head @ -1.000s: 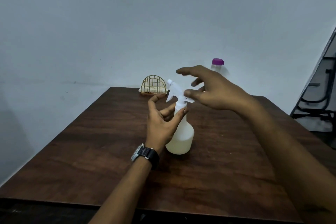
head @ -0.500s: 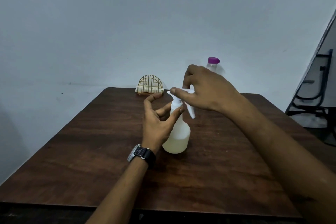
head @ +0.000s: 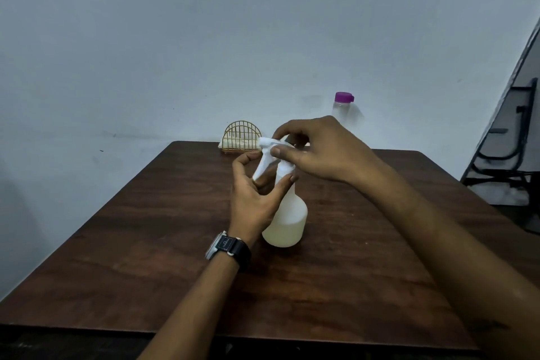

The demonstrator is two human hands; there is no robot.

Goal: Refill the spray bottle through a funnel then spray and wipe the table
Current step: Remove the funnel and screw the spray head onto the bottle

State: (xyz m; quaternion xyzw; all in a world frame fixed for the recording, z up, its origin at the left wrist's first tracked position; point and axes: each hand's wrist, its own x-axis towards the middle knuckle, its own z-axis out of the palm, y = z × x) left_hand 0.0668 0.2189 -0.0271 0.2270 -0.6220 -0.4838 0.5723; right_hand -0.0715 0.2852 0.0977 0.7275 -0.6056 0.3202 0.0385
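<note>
The dark brown wood table (head: 146, 242) is the landmark. Near its middle stands the white plastic spray bottle (head: 287, 219), upright, long axis up & down, w/ pale liquid low inside. Left hand (head: 254, 199) curls round the bottle neck. Right hand (head: 318, 149) pinches the white trigger head (head: 270, 145); nozzle points left. Prob. step 1: twisting the head off. Next needs a steady hold & more turns. At the table's far edge: gold wire rack (head: 242, 136), clear bottle w/ purple cap (head: 343, 104). No funnel seen.

Left hand (head: 253, 199) fingers curled, half-closed; right hand (head: 318, 149) pinching, arm outstretched
</note>
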